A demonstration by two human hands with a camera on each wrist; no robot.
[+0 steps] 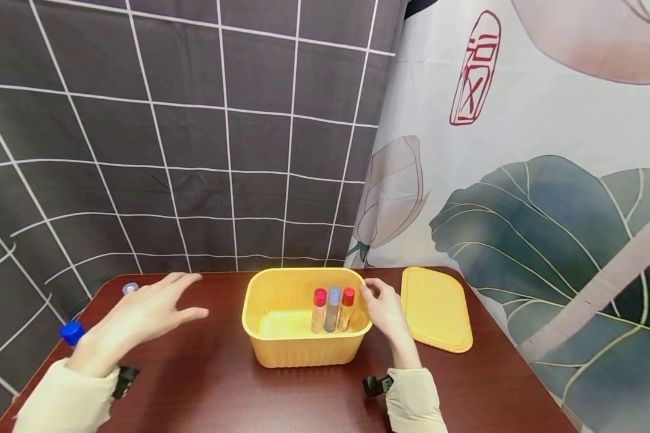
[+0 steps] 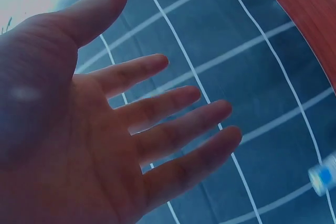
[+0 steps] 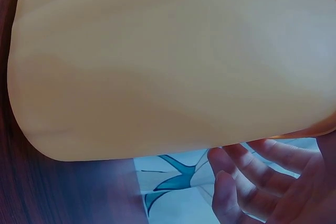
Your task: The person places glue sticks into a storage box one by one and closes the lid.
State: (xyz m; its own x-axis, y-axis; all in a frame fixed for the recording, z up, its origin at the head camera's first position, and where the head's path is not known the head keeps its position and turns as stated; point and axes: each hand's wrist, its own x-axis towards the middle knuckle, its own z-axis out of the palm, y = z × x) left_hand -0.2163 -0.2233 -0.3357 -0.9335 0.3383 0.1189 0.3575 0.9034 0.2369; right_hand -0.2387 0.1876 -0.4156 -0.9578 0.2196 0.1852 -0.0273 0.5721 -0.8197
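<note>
A yellow plastic tub point(image 1: 281, 352) stands on the table with its top uncovered. Inside, at its right end, three small capped tubes stand upright: a red-capped tube point(image 1: 318, 313), a blue-capped tube point(image 1: 332, 310) and another red-capped tube point(image 1: 346, 310). My right hand point(image 1: 384, 307) is at the tub's right back corner. Its bent fingertips point(image 3: 216, 156) lie right at the wall's edge, thumb apart from the wall. Over the table's left side my left hand point(image 1: 146, 307) hovers, fingers spread and nothing in the palm.
A flat yellow lid point(image 1: 436, 310) lies right of the tub. At the table's left edge are a blue-capped item point(image 1: 71, 332), partly behind my left wrist, and a small pale-blue-topped item point(image 1: 130, 288). A dark gridded curtain point(image 1: 195, 150) hangs behind the table point(image 1: 211, 385).
</note>
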